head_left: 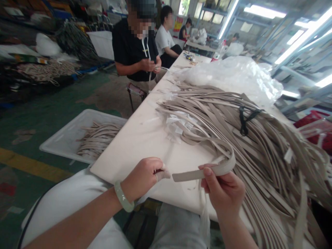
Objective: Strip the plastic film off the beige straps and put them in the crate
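Note:
A flat beige-grey strap [188, 175] lies pinched between the thumb and fingers of my right hand [227, 192], its free end pointing left. From the hand the strap curves back in a loop toward the big pile of similar straps [220, 121]. My left hand [147, 174] is closed just left of that free end, with a small gap visible between them. Pale coverings wrap some of its fingertips, and whatever they may hold is hidden. A pale green bangle [123, 196] circles my left wrist.
The white table [135, 138] runs away from me. Left of it, a white bin [62, 133] holds more straps. A black tie [245, 119] lies across the pile, with clear plastic sheeting [233, 76] behind. A co-worker [135, 52] in black handles a strap at the table's far left.

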{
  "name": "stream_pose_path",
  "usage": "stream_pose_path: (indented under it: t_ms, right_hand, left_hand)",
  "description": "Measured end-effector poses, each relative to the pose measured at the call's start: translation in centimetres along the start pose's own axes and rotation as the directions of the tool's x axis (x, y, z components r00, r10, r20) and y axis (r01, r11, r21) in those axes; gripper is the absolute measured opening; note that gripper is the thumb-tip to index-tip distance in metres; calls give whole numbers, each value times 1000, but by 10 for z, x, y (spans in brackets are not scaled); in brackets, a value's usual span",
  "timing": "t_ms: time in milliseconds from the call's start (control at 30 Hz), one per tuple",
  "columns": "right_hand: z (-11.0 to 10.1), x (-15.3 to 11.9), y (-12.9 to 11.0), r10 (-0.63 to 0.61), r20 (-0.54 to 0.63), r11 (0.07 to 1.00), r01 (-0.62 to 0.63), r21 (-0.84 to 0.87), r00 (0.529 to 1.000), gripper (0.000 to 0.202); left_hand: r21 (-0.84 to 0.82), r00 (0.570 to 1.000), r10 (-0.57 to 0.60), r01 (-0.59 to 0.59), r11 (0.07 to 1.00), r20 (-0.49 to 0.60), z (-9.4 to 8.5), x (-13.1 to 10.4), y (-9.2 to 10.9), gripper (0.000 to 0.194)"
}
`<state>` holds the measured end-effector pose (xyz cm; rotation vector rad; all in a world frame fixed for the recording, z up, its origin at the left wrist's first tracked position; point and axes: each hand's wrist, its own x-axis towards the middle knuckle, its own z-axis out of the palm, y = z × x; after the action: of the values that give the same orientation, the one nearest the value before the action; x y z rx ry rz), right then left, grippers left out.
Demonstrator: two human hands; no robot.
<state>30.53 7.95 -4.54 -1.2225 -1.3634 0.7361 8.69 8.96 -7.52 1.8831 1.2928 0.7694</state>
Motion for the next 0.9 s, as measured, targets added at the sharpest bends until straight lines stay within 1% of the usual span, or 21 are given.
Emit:
stream_pose_path:
  t_ms: [133, 200, 300, 400, 467, 533, 600, 700, 767, 833, 900]
  right_hand:
    - [1, 2, -1, 23, 20, 999, -22, -49, 1000, 22]
    - [1, 3, -2, 5, 63, 995, 1, -103, 998, 22]
    - [-1, 6, -3, -81, 143, 978, 107, -177, 986, 18]
    - [-5, 11, -1, -183, 214, 942, 233, -242, 960, 14]
    - [-8, 14, 0, -228, 269, 913, 302, -274, 936, 12]
    - [-9, 15, 1, -248, 308, 899, 337, -281, 919, 11]
    - [-10, 13, 0, -221, 278, 913, 298, -278, 935, 12]
    - [-9, 8, -4, -123, 208, 957, 171, -233, 970, 17]
    - [-8, 6, -5, -78, 209, 973, 120, -195, 975, 19]
    - [-7, 6, -5, -73, 235, 976, 118, -184, 969, 19]
    - [-6, 7, -4, -105, 288, 965, 168, -202, 952, 17]
  left_hand:
    - [12, 999, 17, -17, 1000, 28, 2, -1, -1, 14]
    - [56, 999, 20, -23, 998, 46, 3, -2, -1, 14]
    - [121, 993, 34, -48, 992, 117, 3, -1, -1, 14]
    - [162, 978, 45, -79, 984, 205, 3, -1, -1, 18]
    - [178, 971, 60, -103, 979, 230, 3, -2, -1, 18]
    - [184, 969, 79, -124, 975, 235, 3, -2, -1, 16]
    - [193, 968, 86, -133, 972, 235, 4, -2, -1, 17]
    - [218, 971, 83, -133, 967, 226, 4, -2, -2, 20]
    - [230, 971, 77, -130, 964, 228, 4, -2, -2, 19]
    - [243, 967, 69, -129, 961, 245, 4, -2, -1, 18]
    - [260, 963, 66, -136, 956, 261, 4, -2, 0, 18]
